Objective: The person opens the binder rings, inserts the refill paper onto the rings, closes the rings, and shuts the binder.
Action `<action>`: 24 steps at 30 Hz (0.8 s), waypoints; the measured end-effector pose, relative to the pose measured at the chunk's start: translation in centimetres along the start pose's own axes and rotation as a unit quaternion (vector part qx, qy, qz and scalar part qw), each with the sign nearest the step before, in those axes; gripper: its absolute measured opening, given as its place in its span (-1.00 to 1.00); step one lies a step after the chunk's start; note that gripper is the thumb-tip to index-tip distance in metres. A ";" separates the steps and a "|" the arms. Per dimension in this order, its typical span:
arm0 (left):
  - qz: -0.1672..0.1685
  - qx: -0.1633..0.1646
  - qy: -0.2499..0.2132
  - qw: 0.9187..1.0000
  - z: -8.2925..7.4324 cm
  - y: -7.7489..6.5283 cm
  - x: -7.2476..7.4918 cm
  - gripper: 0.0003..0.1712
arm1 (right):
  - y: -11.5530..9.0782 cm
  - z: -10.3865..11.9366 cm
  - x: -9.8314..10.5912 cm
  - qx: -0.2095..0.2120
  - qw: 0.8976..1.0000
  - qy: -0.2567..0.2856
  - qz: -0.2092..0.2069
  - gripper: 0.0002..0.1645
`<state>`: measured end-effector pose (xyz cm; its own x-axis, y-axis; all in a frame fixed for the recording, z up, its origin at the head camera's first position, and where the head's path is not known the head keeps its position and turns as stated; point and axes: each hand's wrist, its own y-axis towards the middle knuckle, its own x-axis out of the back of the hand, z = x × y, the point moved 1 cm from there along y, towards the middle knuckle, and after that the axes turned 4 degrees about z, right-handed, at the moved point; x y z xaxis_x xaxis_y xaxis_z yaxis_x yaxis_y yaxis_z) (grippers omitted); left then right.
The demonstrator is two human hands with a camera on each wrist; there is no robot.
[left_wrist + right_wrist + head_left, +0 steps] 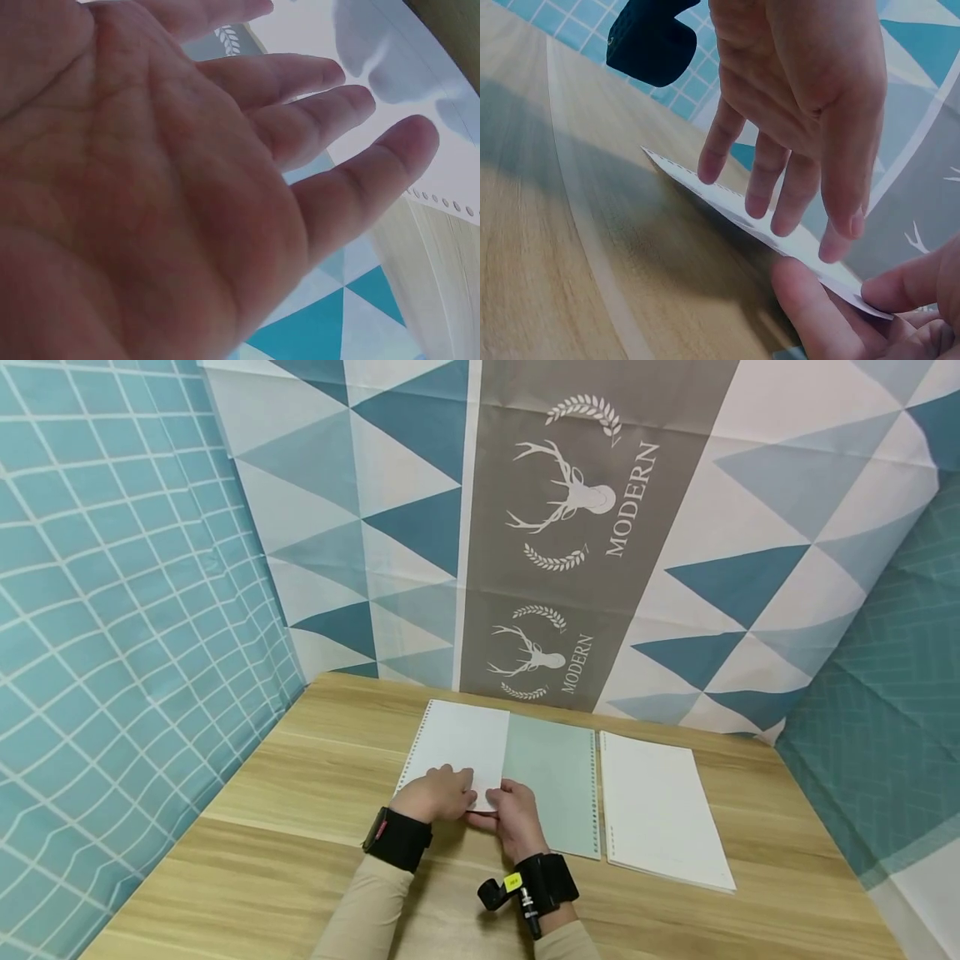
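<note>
A white loose-leaf sheet (467,735) with punched holes down its left edge lies toward the back of the wooden table. On its lower part rest the fingers of my left hand (437,793), extended in the left wrist view. My right hand (517,818) pinches the sheet's near right corner, thumb on top and fingers underneath. In the right wrist view the near edge of the sheet (731,214) is lifted off the table at that corner. Beside it lies a pale green sheet (551,768), holes along its right edge, partly hidden by my right hand.
Farther right, a stack of white punched sheets (663,810) lies on the wooden table (285,827). A patterned cloth (555,527) hangs behind the table, and a blue grid cloth (112,610) is at the left. Both wrists wear black straps.
</note>
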<state>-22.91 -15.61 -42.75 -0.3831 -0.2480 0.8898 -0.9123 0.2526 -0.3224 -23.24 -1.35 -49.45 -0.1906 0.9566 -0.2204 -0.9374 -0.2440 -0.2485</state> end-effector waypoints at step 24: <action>-0.055 -0.040 -0.061 0.996 0.8 0.4 0.6 -0.36 | -0.6 2.6 6.9 0.012 0.995 -0.052 -0.083 -0.57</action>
<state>-23.65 -16.46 -42.57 -0.3017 -0.3890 0.8704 -0.9367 0.2910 -0.1946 -24.76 5.80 -48.33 -0.0602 0.9951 -0.0790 -0.9650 -0.0783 -0.2502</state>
